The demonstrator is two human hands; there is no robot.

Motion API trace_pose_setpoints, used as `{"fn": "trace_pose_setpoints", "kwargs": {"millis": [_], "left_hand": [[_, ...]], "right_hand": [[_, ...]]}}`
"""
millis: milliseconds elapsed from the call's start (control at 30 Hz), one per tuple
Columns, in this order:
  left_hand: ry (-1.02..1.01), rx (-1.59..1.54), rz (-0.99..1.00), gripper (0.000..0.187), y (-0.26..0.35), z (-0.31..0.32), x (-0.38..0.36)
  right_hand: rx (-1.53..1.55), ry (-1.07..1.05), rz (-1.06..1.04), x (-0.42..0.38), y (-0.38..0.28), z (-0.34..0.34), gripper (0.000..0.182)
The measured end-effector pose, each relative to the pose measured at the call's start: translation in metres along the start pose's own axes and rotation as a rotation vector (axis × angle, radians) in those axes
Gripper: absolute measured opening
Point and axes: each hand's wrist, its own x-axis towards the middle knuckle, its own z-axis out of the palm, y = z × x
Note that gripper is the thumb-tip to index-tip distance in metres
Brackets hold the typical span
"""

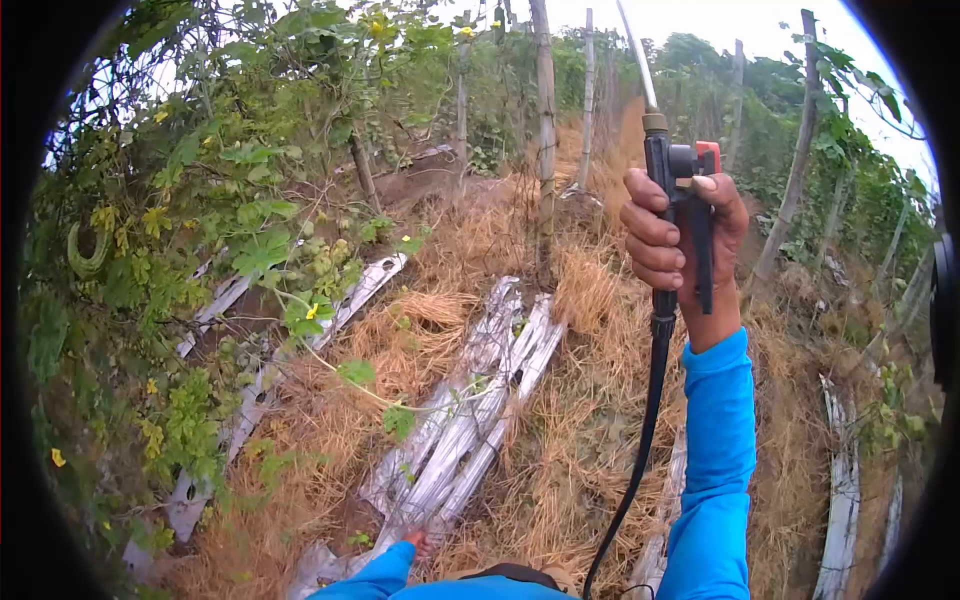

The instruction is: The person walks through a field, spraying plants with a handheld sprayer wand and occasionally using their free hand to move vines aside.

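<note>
- Gripping the black spray handle (657, 155) upright, right of centre, in a clamped right hand (662, 235), thumb at the top of the lever (705, 270).
- Could trip the lever by accident with a palm squeeze or thumb slip.
- Could knock the wand tube (634, 50) on the wooden post (546, 150) if swung left; can't judge depth well.
- Could snag the hose (652, 400) on dry straw (590, 300) or the torn plastic strip (450, 430) if dragged low.
- Can't see the nozzle: cut off at top edge.
- Can't follow the hose past bottom edge.
- Can't tell the left hand's (418, 543) grip: too small, low in view.
</note>
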Motion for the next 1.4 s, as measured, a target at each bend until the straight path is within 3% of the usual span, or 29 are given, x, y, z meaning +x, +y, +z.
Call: {"fn": "trace_pose_setpoints", "kwargs": {"millis": [133,233,433,567,667,700,767,800,867,933,1067,1167,1233,1400], "left_hand": [[-0.088,0.077,-0.032,0.025,-0.042,0.005,-0.004],[-0.030,0.123,0.023,0.025,-0.064,0.020,-0.010],[-0.129,0.128,0.053,0.022,-0.107,0.029,-0.040],[-0.329,0.009,-0.008,0.018,-0.177,-0.001,-0.027],[-0.209,-0.091,-0.026,0.025,-0.235,-0.025,-0.051],[-0.295,-0.107,-0.101,0.027,-0.254,-0.043,-0.037],[-0.387,-0.112,-0.185,0.029,-0.272,-0.045,-0.038],[-0.464,-0.125,-0.235,0.030,-0.283,-0.050,-0.047],[-0.541,-0.133,-0.286,0.031,-0.299,-0.051,-0.066],[-0.049,0.134,0.019,0.030,-0.317,-0.035,-0.087],[-0.136,0.041,-0.083,0.026,-0.318,-0.049,-0.106],[-0.149,0.086,-0.057,0.020,-0.324,-0.059,-0.096],[-0.103,0.155,0.075,0.016,-0.328,-0.057,-0.105],[-0.267,0.177,-0.003,0.017,-0.371,-0.079,-0.112]], "right_hand": [[-0.106,-0.050,0.050,0.004,-0.017,0.047,0.035],[-0.261,-0.087,0.051,-0.005,-0.014,0.079,0.036],[-0.002,-0.126,0.083,-0.069,0.040,0.137,0.036],[-0.014,0.192,0.088,-0.112,0.074,0.170,0.033],[-0.718,0.861,-0.019,-0.123,0.100,0.208,0.034],[-0.736,0.884,-0.023,-0.129,0.101,0.209,0.034],[-1.209,1.073,-0.189,-0.147,0.105,0.201,0.034],[-1.211,1.084,-0.185,-0.162,0.111,0.204,0.034],[-1.406,1.316,-0.144,-0.199,0.119,0.221,0.033],[-1.422,1.410,-0.110,-0.232,0.135,0.255,0.033],[-1.462,1.583,-0.087,-0.273,0.167,0.317,0.032],[-1.511,1.635,-0.071,-0.287,0.196,0.368,0.031],[-1.539,1.668,-0.073,-0.295,0.213,0.401,0.032],[-1.658,1.720,-0.109,-0.305,0.253,0.468,0.035]]}}
